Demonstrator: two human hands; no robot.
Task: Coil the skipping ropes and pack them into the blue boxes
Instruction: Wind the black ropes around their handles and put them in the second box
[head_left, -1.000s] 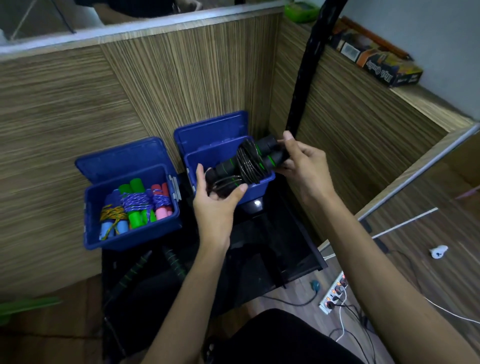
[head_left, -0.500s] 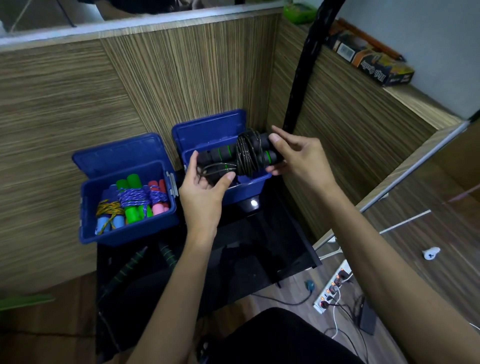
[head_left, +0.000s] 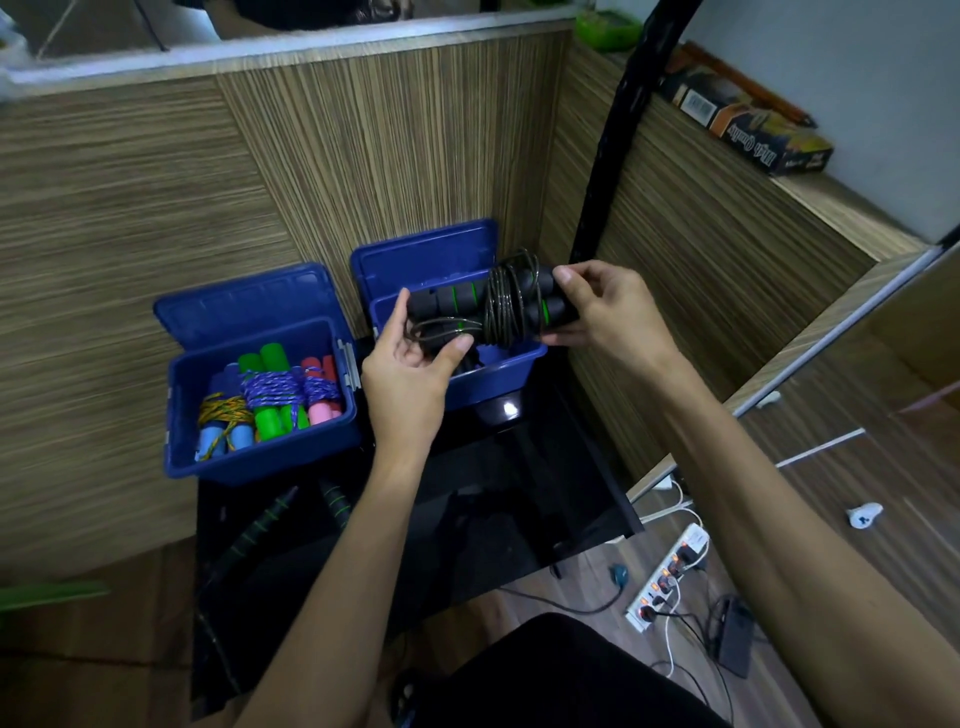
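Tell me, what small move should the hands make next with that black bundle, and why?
Probably lower it into the right blue box. The black skipping rope already looks coiled round its green-ringed handles, the left hand and right hand hold it just above that open box, and the left blue box already holds three coloured bundles.
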